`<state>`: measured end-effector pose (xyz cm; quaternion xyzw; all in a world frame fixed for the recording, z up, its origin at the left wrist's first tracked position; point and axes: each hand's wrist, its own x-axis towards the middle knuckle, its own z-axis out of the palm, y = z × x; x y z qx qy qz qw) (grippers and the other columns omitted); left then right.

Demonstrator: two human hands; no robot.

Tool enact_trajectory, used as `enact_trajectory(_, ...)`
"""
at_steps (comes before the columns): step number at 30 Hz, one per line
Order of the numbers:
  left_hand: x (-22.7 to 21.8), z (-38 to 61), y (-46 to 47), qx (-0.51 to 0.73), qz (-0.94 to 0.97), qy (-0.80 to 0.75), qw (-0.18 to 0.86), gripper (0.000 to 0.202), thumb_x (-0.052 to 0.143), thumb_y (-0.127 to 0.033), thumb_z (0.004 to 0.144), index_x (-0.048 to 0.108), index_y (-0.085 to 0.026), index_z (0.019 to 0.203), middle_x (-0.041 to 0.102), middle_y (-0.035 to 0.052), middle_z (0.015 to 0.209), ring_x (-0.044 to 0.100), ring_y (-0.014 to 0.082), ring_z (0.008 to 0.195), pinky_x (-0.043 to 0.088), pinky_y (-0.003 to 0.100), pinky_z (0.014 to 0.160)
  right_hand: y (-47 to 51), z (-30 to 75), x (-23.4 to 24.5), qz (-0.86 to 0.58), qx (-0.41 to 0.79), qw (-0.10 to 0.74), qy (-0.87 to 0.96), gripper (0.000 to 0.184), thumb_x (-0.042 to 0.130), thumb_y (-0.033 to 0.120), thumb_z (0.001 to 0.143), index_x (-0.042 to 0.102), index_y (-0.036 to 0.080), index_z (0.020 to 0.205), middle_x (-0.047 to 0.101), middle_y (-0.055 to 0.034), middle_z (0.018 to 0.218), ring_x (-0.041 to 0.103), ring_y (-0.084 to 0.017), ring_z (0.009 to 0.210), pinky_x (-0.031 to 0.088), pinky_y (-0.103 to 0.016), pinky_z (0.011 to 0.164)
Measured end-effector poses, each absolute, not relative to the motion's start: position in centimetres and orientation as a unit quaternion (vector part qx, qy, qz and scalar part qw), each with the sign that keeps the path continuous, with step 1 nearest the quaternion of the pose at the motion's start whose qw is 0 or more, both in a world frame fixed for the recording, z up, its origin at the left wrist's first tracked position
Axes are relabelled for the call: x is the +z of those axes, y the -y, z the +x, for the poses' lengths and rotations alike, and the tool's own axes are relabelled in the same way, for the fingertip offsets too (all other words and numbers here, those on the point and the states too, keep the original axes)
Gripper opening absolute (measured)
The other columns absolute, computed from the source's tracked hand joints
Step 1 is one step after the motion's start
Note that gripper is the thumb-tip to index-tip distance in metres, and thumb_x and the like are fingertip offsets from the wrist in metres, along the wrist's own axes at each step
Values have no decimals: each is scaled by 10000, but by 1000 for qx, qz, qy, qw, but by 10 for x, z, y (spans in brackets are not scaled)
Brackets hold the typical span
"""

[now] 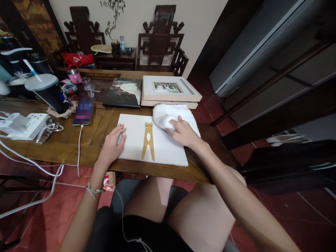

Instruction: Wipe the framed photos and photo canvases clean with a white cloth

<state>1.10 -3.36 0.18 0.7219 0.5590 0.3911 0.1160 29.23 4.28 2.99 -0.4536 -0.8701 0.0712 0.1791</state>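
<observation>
On the wooden table lies a white board (131, 140) with a gold, two-legged figure (148, 140) on its middle. My left hand (113, 141) rests at the board's left edge, fingers stretched out and holding nothing. At the board's upper right corner is a white towel (185, 113), which covers part of it. My right hand (183, 131) is closed on a bunched bit of this towel; the fingertips are slightly blurred.
Behind the board are a dark photo panel (123, 92) and stacked pale picture frames (172, 89). To the left stand a phone (83, 111) on a cable, a power strip (31, 124), a lidded dark cup (46, 92) and a pink mug (75, 76).
</observation>
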Motion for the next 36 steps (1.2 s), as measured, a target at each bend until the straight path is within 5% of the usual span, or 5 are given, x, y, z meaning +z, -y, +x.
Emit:
enact_trajectory(5,2,11,34,389,722,-560,121,269,490,-262,931,652,-154,1117,624,141,1326,532,244,1308,395,492,1130,-41,285,26,-471,42,168,865,156,401,175,834,555,192,817,676,-195,1173,528,-383,1246,330,-613,1055)
enact_trajectory(12,3,12,34,388,723,-558,124,281,486,-264,932,648,-133,1121,603,160,1347,524,252,1315,382,490,1140,74,298,45,-399,66,153,902,177,427,91,763,564,196,721,564,-210,1380,400,-373,1385,306,-634,1118)
enact_trajectory(20,1,12,33,394,723,-556,117,285,490,-264,931,648,-129,1126,612,169,1333,529,256,1309,386,498,1135,97,315,60,-357,126,168,910,188,432,97,738,558,235,718,692,-101,1227,551,-295,1275,398,-546,1098)
enact_trajectory(28,3,11,33,384,724,-560,117,280,487,-273,930,650,-150,1122,616,153,1334,532,253,1307,392,496,1131,-38,298,32,-425,105,161,885,152,398,181,846,482,229,729,726,-84,912,691,-296,945,279,-582,1135)
enact_trajectory(36,3,10,33,387,723,-561,115,288,480,-273,932,652,-132,1115,619,167,1325,538,253,1301,392,486,1132,1,282,25,-446,12,135,885,198,415,129,833,608,130,877,467,-235,1461,301,-416,1424,251,-688,1092)
